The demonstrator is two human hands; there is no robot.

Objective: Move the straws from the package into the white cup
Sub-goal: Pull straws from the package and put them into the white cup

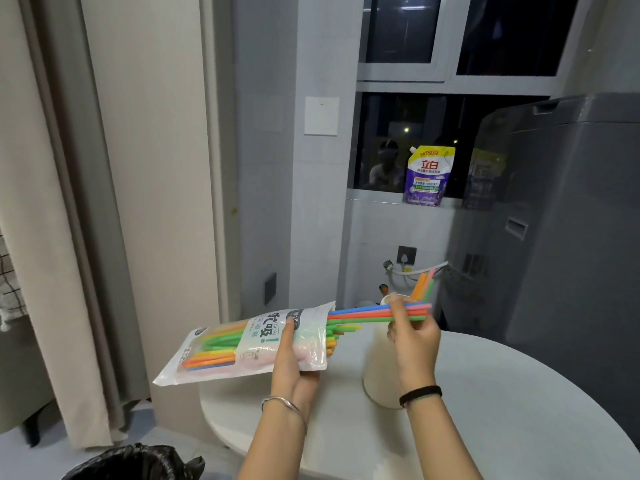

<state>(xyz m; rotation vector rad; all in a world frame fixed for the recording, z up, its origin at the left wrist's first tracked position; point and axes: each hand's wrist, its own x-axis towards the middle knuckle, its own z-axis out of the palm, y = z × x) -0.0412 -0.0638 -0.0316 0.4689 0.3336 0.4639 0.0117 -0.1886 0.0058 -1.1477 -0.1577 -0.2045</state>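
Pinching a small bunch of straws (pixel 367 312), the right grip (pixel 414 336) has them partly out of the package (pixel 242 344). Left grip (pixel 289 358) clamps the package's open end, held level above the tabletop (pixel 502 393) at nine o'clock from the white cup (pixel 379 368). Three straws (pixel 423 284) stand in the cup.

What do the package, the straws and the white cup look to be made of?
Package: thin, glossy plastic film; it is partly clear, so the straws show through.
Straws: probably plastic, in solid colours with a matte look; paper cannot be ruled out.
White cup: matte and opaque, likely paper or plastic; the frame is too soft to tell which.
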